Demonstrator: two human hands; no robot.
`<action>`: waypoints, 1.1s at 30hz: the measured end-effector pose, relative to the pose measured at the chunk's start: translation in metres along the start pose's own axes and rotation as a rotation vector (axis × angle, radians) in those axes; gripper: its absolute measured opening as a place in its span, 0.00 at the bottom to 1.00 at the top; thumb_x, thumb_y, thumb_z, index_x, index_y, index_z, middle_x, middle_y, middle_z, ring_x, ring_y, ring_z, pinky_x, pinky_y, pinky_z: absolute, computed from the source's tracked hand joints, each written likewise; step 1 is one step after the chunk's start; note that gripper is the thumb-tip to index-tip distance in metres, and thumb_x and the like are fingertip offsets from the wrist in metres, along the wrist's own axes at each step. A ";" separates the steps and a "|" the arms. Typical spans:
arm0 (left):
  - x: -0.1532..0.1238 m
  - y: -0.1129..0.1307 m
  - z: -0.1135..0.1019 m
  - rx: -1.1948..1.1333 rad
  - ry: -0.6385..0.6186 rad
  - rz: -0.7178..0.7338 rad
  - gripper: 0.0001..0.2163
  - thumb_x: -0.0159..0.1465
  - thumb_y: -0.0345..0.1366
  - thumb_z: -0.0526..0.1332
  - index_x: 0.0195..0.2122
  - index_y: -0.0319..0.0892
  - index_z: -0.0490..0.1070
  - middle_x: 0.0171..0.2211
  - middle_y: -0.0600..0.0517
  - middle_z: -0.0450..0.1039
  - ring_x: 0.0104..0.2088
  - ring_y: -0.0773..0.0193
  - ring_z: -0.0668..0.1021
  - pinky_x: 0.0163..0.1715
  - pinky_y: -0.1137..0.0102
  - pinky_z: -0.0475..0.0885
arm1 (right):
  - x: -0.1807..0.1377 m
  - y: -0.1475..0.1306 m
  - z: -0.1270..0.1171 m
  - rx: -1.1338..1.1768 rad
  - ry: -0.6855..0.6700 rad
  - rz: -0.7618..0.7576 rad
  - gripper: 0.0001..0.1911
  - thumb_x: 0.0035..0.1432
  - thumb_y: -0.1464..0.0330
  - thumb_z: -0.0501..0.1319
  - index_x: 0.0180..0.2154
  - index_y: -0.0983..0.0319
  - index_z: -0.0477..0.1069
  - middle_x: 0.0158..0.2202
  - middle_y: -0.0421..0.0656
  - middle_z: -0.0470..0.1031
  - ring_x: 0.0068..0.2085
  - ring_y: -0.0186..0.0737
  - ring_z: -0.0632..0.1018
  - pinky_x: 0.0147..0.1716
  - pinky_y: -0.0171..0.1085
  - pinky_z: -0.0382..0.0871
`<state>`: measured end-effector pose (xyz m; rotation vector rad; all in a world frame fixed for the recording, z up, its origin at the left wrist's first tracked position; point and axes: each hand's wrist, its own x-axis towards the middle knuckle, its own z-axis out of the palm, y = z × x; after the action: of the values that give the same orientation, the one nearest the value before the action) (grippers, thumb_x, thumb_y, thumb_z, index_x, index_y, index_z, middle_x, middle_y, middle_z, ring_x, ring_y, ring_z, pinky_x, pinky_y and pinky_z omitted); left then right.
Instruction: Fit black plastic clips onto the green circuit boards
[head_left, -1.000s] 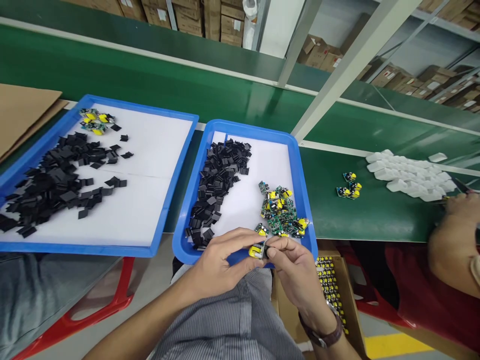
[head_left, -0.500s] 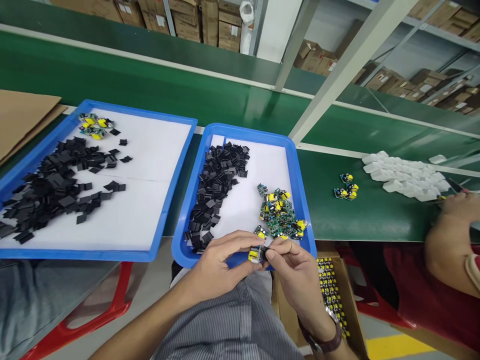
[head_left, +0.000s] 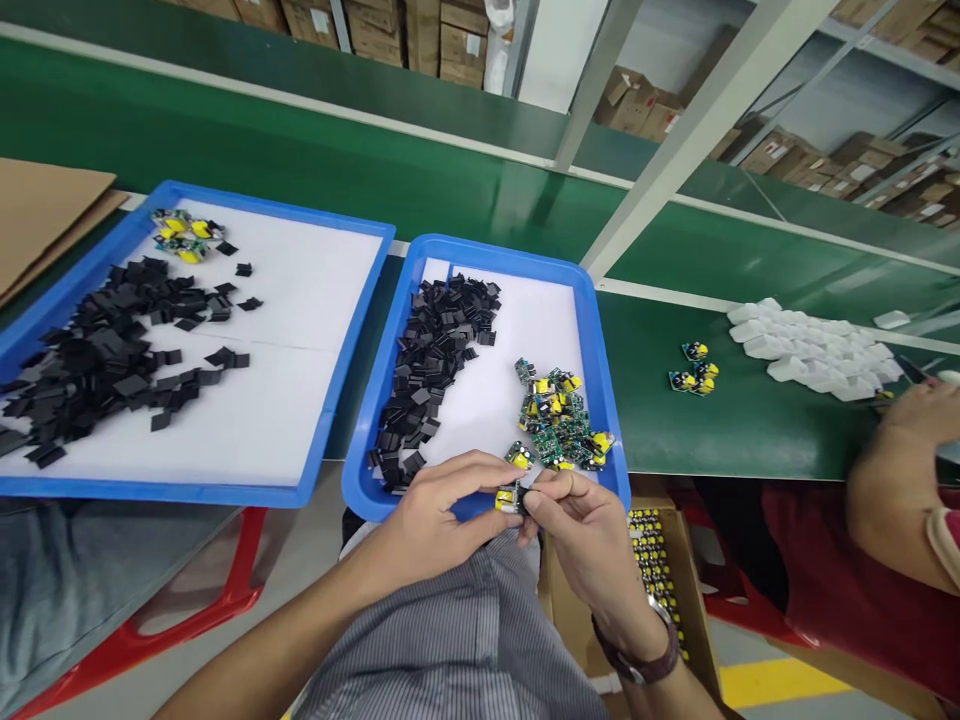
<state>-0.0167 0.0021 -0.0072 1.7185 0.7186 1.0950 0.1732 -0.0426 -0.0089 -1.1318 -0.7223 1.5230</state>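
Observation:
Between the thumb and fingers of my left hand (head_left: 442,510) is a small circuit board with a yellow component (head_left: 507,498), held over the near edge of the blue tray (head_left: 360,470). My right hand (head_left: 581,520) pinches a small black piece (head_left: 524,499) against the board's right side; fingertips hide most of that piece. Inside the tray lie a heap of folded black pieces (head_left: 431,370) on the left and a pile of circuit boards (head_left: 559,420) on the right. One loose board (head_left: 519,456) lies just beyond my left fingertips.
A second blue tray (head_left: 315,430) at left holds more black pieces (head_left: 105,350) and some boards (head_left: 184,235). On the green bench (head_left: 660,440) sit several boards (head_left: 697,370) and white housings (head_left: 814,350). A cardboard box of boards (head_left: 660,560) stands below. A co-worker's arm (head_left: 911,450) is at right.
The black piece now sits closer against the board, with my right fingers nearer to my left. The whole view has shifted slightly. The co-worker's hand has moved a little.

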 end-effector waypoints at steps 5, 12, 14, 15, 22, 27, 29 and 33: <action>-0.001 0.001 0.004 0.080 -0.002 0.004 0.16 0.65 0.23 0.66 0.54 0.40 0.79 0.45 0.45 0.82 0.45 0.60 0.85 0.47 0.67 0.81 | 0.004 -0.004 -0.004 -0.095 0.002 0.002 0.08 0.56 0.66 0.76 0.30 0.61 0.81 0.28 0.37 0.78 0.24 0.34 0.81 0.27 0.35 0.81; -0.002 -0.002 0.003 0.000 -0.032 0.030 0.18 0.65 0.25 0.69 0.55 0.43 0.79 0.48 0.44 0.84 0.48 0.57 0.85 0.51 0.63 0.82 | 0.011 -0.019 -0.027 -0.182 -0.213 0.078 0.05 0.57 0.67 0.76 0.37 0.59 0.84 0.33 0.41 0.82 0.28 0.37 0.84 0.35 0.40 0.84; -0.001 -0.002 0.001 -0.044 -0.059 0.044 0.19 0.64 0.27 0.70 0.57 0.45 0.79 0.50 0.44 0.84 0.50 0.56 0.85 0.52 0.61 0.82 | 0.012 -0.023 -0.029 -0.185 -0.239 0.067 0.08 0.54 0.67 0.78 0.38 0.57 0.85 0.38 0.42 0.82 0.31 0.38 0.84 0.36 0.41 0.84; 0.000 -0.001 0.000 -0.060 -0.075 0.044 0.20 0.65 0.27 0.70 0.57 0.46 0.79 0.50 0.44 0.84 0.49 0.56 0.85 0.52 0.61 0.82 | 0.012 -0.025 -0.029 -0.184 -0.238 0.064 0.09 0.52 0.67 0.79 0.37 0.57 0.85 0.39 0.41 0.82 0.32 0.38 0.84 0.36 0.40 0.84; -0.001 0.004 -0.004 -0.067 -0.149 0.016 0.18 0.67 0.26 0.67 0.58 0.45 0.78 0.49 0.43 0.84 0.50 0.55 0.84 0.51 0.58 0.82 | 0.019 -0.025 -0.013 -0.098 -0.238 0.177 0.17 0.47 0.68 0.82 0.31 0.58 0.76 0.29 0.38 0.80 0.30 0.38 0.82 0.30 0.36 0.82; -0.002 0.006 -0.004 0.004 -0.118 0.038 0.18 0.68 0.26 0.66 0.58 0.45 0.76 0.48 0.44 0.82 0.48 0.57 0.83 0.49 0.62 0.82 | 0.019 -0.024 -0.003 -0.070 -0.250 0.129 0.19 0.45 0.67 0.82 0.34 0.58 0.75 0.28 0.36 0.78 0.29 0.34 0.80 0.30 0.32 0.79; -0.001 0.007 0.001 0.123 0.003 0.064 0.20 0.68 0.26 0.66 0.60 0.46 0.74 0.49 0.45 0.79 0.48 0.57 0.83 0.49 0.64 0.82 | 0.015 -0.025 0.004 -0.106 -0.239 -0.003 0.19 0.49 0.66 0.81 0.40 0.57 0.77 0.33 0.38 0.79 0.34 0.36 0.81 0.35 0.33 0.79; 0.008 0.007 0.013 0.360 0.117 0.129 0.24 0.70 0.26 0.63 0.66 0.49 0.68 0.54 0.46 0.75 0.50 0.58 0.82 0.54 0.64 0.80 | 0.017 -0.026 -0.006 -0.363 -0.071 -0.339 0.18 0.56 0.65 0.76 0.47 0.55 0.79 0.43 0.43 0.81 0.42 0.41 0.81 0.45 0.39 0.78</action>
<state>-0.0020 0.0010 -0.0005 2.0394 0.9333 1.2175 0.1886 -0.0199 0.0068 -1.1507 -1.2097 1.1762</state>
